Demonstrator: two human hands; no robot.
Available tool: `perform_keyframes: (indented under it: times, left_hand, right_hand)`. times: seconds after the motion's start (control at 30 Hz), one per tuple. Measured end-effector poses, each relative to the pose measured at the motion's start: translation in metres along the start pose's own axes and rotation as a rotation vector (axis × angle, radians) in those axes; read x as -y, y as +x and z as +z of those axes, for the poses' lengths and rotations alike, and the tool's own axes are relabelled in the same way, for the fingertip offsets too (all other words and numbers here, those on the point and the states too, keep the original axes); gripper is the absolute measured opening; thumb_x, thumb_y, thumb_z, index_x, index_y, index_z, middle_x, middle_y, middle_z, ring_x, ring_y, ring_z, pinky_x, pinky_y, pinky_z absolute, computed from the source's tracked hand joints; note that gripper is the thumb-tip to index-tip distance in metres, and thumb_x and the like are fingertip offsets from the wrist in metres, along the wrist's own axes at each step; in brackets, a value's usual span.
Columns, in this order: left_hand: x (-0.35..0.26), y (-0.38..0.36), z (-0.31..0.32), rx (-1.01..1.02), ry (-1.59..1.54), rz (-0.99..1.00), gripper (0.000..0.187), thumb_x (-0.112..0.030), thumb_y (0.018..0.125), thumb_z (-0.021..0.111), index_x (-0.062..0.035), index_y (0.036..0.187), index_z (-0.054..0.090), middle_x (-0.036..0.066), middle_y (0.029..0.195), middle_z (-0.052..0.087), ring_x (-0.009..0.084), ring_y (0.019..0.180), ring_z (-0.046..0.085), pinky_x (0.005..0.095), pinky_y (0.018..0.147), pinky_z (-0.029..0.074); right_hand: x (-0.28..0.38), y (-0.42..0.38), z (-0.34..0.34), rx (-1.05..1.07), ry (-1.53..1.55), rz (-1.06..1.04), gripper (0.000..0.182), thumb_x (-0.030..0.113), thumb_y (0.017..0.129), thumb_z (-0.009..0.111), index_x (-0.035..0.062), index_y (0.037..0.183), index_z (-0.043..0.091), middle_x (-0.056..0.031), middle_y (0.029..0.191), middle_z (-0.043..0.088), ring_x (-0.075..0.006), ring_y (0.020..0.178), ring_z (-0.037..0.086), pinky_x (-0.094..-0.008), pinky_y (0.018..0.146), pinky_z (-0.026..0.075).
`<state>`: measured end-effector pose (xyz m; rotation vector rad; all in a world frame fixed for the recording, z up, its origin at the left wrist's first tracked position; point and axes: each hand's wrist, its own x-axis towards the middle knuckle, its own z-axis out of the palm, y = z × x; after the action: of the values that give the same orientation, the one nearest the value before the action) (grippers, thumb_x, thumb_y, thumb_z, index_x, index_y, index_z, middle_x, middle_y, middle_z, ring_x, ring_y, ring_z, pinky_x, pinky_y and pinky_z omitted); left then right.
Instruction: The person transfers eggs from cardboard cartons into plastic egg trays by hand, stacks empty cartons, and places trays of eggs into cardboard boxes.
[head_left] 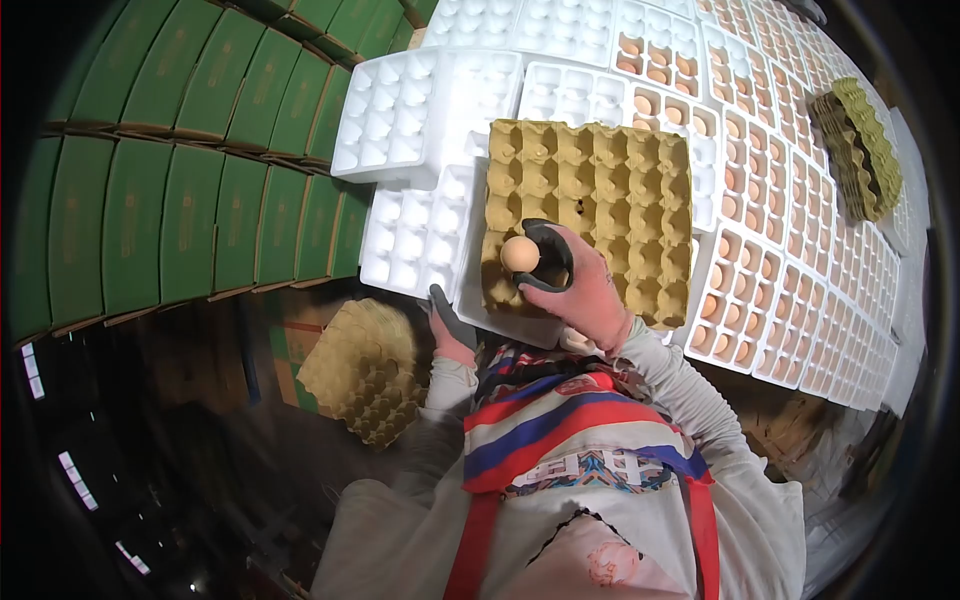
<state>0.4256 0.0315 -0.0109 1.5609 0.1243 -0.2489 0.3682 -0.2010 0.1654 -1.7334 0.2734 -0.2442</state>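
Observation:
My right hand (580, 285), in a pink glove with dark fingertips, holds a brown egg (519, 254) over the near left corner of a brown pulp egg tray (600, 190). The tray's cups look empty. It rests on white foam egg trays (410, 235). My left hand (447, 325), gloved the same way, grips the near edge of the white tray just left of the brown one; only its fingers and wrist show.
White trays (770, 250) holding several brown eggs spread to the right and back. A stack of pulp trays (858, 150) sits far right, another pulp stack (365, 368) lies lower left. Green cartons (190, 200) line the left side.

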Motion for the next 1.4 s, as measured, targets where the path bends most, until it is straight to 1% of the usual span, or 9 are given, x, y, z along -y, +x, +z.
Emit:
perform_keyframes:
  times: [0.17,0.33,0.43,0.6,0.77,1.13,1.17,1.23,1.4]
  left_hand:
    - [-0.019,-0.007,0.001,0.169,-0.011,-0.169,0.053,-0.036,0.1,0.042,0.0071,0.131,0.042,0.018,0.112,0.06,0.0267,0.099,0.059,0.0339,0.088,0.047]
    - [0.004,-0.012,-0.032,0.248,1.009,0.242,0.064,-0.013,0.083,0.066,0.0062,0.136,0.036,0.029,0.132,0.043,0.0413,0.123,0.042,0.0459,0.101,0.037]
    - [-0.046,0.015,-0.036,-0.575,0.632,-0.067,0.074,-0.028,0.082,0.07,-0.001,0.141,0.035,0.027,0.143,0.03,0.0433,0.13,0.031,0.0498,0.106,0.031]
    - [-0.142,0.085,0.049,-0.291,1.215,0.451,0.073,-0.034,0.08,0.071,-0.0097,0.141,0.039,0.027,0.143,0.031,0.0443,0.131,0.031,0.0532,0.108,0.026]
    - [-0.138,0.154,0.073,-0.054,1.481,0.483,0.046,-0.023,0.075,0.071,-0.0158,0.119,0.059,0.01,0.143,0.039,0.0337,0.132,0.035,0.0576,0.107,0.025]
    - [-0.191,-0.046,0.411,0.637,0.883,1.461,0.034,-0.009,0.071,0.061,-0.0025,0.105,0.06,0.016,0.123,0.054,0.0338,0.123,0.046,0.0511,0.112,0.027]
    - [-0.14,-0.055,0.459,0.319,1.171,1.81,0.031,-0.011,0.077,0.057,-0.0044,0.106,0.06,0.014,0.123,0.055,0.0305,0.123,0.046,0.0498,0.112,0.026]
    - [-0.132,-0.112,0.504,0.859,1.047,1.47,0.03,-0.018,0.088,0.046,-0.0059,0.113,0.058,0.01,0.126,0.054,0.0244,0.127,0.044,0.0476,0.113,0.024]
    - [-0.056,-0.167,0.514,0.902,0.618,1.225,0.028,-0.022,0.088,0.052,-0.0093,0.111,0.061,0.01,0.115,0.057,0.0277,0.111,0.051,0.0436,0.098,0.037]
  right_hand:
    - [-0.016,0.01,-0.018,-0.036,0.123,0.063,0.059,0.01,0.075,0.072,0.0008,0.129,0.051,-0.0122,0.118,0.061,-0.0188,0.105,0.06,-0.0301,0.093,0.046]
    - [-0.027,0.005,-0.052,-0.028,0.401,0.118,0.058,0.009,0.083,0.063,-0.0021,0.137,0.045,-0.0099,0.12,0.058,-0.014,0.104,0.058,-0.027,0.091,0.046]
    - [-0.029,-0.002,-0.079,-0.02,0.615,0.221,0.049,0.01,0.088,0.057,-0.0038,0.133,0.047,-0.0118,0.114,0.061,-0.0159,0.096,0.062,-0.0279,0.085,0.05]
    - [-0.055,-0.027,-0.089,-0.174,0.399,-0.003,0.028,0.012,0.095,0.053,-0.0051,0.117,0.056,-0.0118,0.113,0.06,-0.0184,0.097,0.062,-0.0307,0.085,0.052]
    - [-0.012,-0.052,-0.111,-0.214,1.179,0.223,0.044,0.015,0.096,0.052,0.0004,0.137,0.042,-0.0124,0.117,0.06,-0.0208,0.106,0.062,-0.0304,0.089,0.05]
    - [0.011,-0.131,-0.252,-0.748,0.74,-0.169,0.057,0.025,0.092,0.053,-0.0024,0.139,0.036,-0.0204,0.121,0.056,-0.0335,0.102,0.062,-0.0423,0.085,0.052]
    - [0.015,-0.133,-0.26,-0.804,0.725,-0.145,0.057,0.026,0.092,0.053,-0.0021,0.139,0.036,-0.0211,0.12,0.056,-0.0328,0.095,0.063,-0.0419,0.08,0.052]
    - [0.013,-0.136,-0.275,-0.639,0.73,-0.271,0.055,0.029,0.097,0.046,0.0004,0.142,0.032,-0.0205,0.126,0.054,-0.0301,0.097,0.061,-0.0417,0.087,0.049]
    - [0.028,-0.115,-0.257,-0.11,0.919,-0.203,0.062,0.022,0.085,0.061,-0.0008,0.137,0.037,-0.0195,0.122,0.056,-0.0296,0.096,0.06,-0.0415,0.085,0.049]
